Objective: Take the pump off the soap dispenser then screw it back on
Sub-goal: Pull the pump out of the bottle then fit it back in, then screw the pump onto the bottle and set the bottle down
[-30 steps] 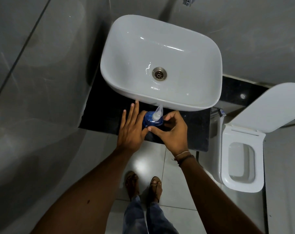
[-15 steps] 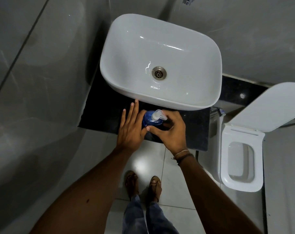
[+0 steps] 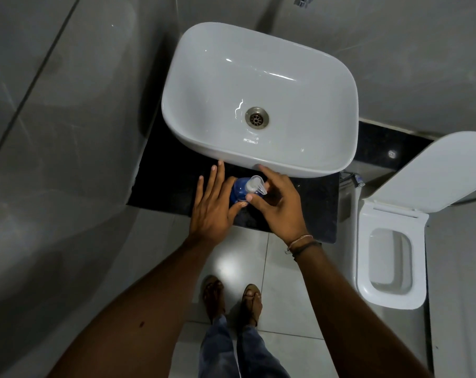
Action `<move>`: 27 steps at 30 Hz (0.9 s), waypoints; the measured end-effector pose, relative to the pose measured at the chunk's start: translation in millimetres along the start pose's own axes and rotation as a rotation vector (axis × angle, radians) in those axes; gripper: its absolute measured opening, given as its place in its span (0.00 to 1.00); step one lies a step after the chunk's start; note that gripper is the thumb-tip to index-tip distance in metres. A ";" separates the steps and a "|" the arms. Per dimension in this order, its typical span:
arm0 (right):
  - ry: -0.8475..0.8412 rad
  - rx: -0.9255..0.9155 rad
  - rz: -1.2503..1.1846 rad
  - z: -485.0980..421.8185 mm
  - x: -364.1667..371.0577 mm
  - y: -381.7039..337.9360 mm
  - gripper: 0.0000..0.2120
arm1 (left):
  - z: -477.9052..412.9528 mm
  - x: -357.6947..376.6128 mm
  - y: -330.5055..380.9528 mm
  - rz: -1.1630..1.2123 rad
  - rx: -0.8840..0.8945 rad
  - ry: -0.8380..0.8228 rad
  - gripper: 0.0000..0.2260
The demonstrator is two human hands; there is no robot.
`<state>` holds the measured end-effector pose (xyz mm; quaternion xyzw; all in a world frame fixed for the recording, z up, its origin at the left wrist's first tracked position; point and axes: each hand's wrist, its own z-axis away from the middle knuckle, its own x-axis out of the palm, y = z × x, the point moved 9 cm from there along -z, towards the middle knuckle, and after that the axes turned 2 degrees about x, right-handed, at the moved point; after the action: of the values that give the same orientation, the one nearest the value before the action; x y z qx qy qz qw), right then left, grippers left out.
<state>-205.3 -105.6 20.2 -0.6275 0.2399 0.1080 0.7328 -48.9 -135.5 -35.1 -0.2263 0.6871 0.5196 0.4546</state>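
Note:
A blue soap dispenser bottle [image 3: 238, 190] stands on the black counter [image 3: 165, 186] just in front of the white basin. Its clear pump [image 3: 256, 184] sits on top, with the nozzle pointing right and toward me. My left hand [image 3: 213, 205] lies flat against the bottle's left side, fingers straight, thumb curled round the front. My right hand [image 3: 279, 204] grips the pump's collar from the right, thumb at the front and index finger stretched toward the basin's rim. The bottle's lower part is hidden by my hands.
The white basin [image 3: 258, 159] overhangs the counter right behind the bottle. A white toilet [image 3: 389, 252] with its lid raised stands at the right. Grey tiled walls close in at the left and back. My sandalled feet [image 3: 231, 298] stand on the pale floor tiles.
The pump's nozzle has swung from pointing away toward the basin round to the right and toward me. My right hand turned with it, and its index finger has stretched out. My left hand stayed put.

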 end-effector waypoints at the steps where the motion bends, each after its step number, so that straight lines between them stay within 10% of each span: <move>1: -0.018 -0.008 0.028 -1.2 0.7 -0.8 0.28 | 0.1 2.0 -0.6 -0.009 0.002 -0.003 0.29; 12: 0.172 0.054 -0.004 0.7 -2.1 -1.4 0.16 | -0.1 4.1 -2.8 -0.030 0.011 -0.015 0.28; 18: -0.131 0.001 0.059 -10.6 4.6 0.4 0.28 | -1.1 1.7 -1.8 0.004 0.005 -0.026 0.27; 27: 0.029 0.002 0.103 -3.9 2.8 7.5 0.18 | -3.0 2.4 -1.9 -0.020 0.034 -0.089 0.27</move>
<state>-207.1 -108.4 11.9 -0.6153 0.2823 0.1362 0.7233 -49.7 -138.5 -38.0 -0.2020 0.6726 0.5129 0.4937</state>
